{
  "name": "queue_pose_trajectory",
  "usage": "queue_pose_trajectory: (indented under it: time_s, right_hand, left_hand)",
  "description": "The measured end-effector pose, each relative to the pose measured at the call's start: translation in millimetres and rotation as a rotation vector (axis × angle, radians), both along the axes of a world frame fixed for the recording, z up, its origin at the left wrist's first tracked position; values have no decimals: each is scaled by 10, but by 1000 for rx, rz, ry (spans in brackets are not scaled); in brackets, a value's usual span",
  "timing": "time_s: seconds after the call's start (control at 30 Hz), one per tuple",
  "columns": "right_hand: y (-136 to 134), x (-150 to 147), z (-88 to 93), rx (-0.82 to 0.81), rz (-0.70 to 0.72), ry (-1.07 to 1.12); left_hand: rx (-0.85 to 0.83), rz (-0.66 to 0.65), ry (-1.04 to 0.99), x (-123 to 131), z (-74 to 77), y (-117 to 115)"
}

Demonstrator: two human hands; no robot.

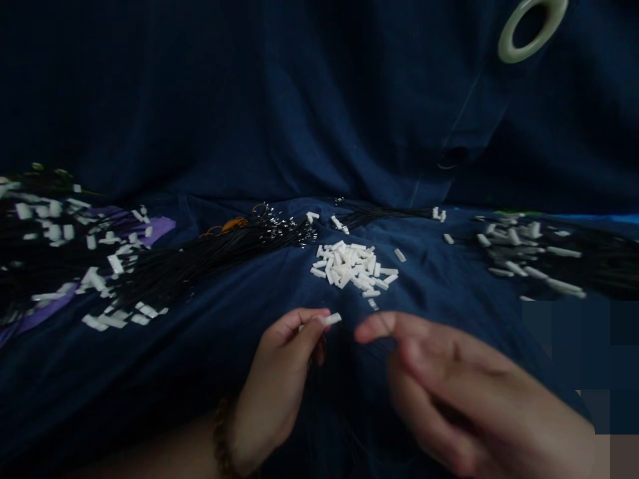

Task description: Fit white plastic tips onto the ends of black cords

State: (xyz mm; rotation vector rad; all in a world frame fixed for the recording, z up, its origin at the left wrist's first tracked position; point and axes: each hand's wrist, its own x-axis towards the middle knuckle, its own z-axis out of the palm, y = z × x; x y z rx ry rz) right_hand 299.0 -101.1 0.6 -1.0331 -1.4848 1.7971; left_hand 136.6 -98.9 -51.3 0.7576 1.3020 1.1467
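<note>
Between the thumb and forefinger of my left hand [287, 366] is a small white plastic connector housing [333, 320], its free end pointing right. My right hand [449, 372], slightly blurred, pinches a thin dark wire [384, 326]. Small shiny metal terminals [373, 305] show at the wire's tip, just above the right forefinger. The terminals and the housing are apart. Beyond both hands lies a pile of loose white connector housings [349, 263] on dark blue cloth [259, 283].
Black wires with bare metal terminals [284, 226] lie behind the pile to the left. Bundles of wires with white connectors sit at far left [54, 226] and right [529, 253]. Purple material [160, 231] lies under the left bundle. A pale ring [512, 46] hangs at upper right.
</note>
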Motion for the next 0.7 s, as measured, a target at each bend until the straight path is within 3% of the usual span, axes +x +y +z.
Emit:
queue_pose_trajectory:
  time_s: [0.1, 0.27, 0.5, 0.7]
  right_hand:
    - [11, -187, -171, -2, -1, -20]
    - [24, -143, -410, 314, -82, -315]
    - [3, -164, -458, 520, -63, -492]
    - [6, -156, -479, 511, -48, -491]
  left_hand:
    - [-15, 10, 9, 11, -5, 0]
    - [-32, 12, -6, 21, -20, -20]
    - [-37, 43, -36, 20, -16, -41]
    - [-45, 43, -56, 33, -9, -29]
